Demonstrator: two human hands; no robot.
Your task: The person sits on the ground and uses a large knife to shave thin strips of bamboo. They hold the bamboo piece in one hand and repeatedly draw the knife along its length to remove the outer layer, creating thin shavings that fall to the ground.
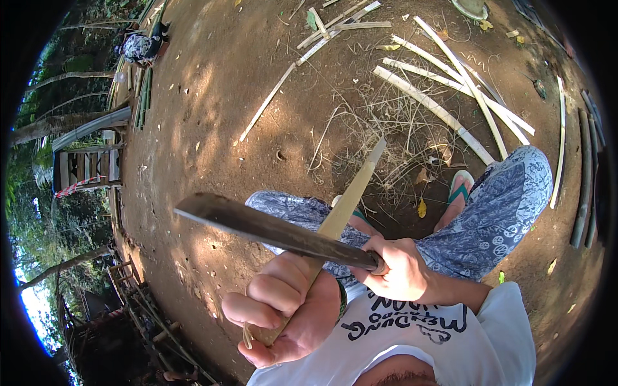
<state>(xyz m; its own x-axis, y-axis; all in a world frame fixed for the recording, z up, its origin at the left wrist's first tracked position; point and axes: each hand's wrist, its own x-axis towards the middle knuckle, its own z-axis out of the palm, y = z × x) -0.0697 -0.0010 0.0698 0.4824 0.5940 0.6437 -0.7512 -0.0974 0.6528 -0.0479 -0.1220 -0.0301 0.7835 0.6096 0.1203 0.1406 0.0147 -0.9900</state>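
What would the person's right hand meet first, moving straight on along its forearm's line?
Probably the pale, flat bamboo strip held in the left hand, though depth between strip and right hand is unclear.

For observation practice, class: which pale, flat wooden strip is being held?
The strip behind the dark metal blade, in the bare left hand; other strips lie on brown ground.

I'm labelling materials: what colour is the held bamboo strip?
Pale yellow; the bamboo strip shows in the head view.

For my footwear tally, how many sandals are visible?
2: the right sandal beside the right trouser leg, the left sandal partly hidden behind the pale strip. Others may be hidden.
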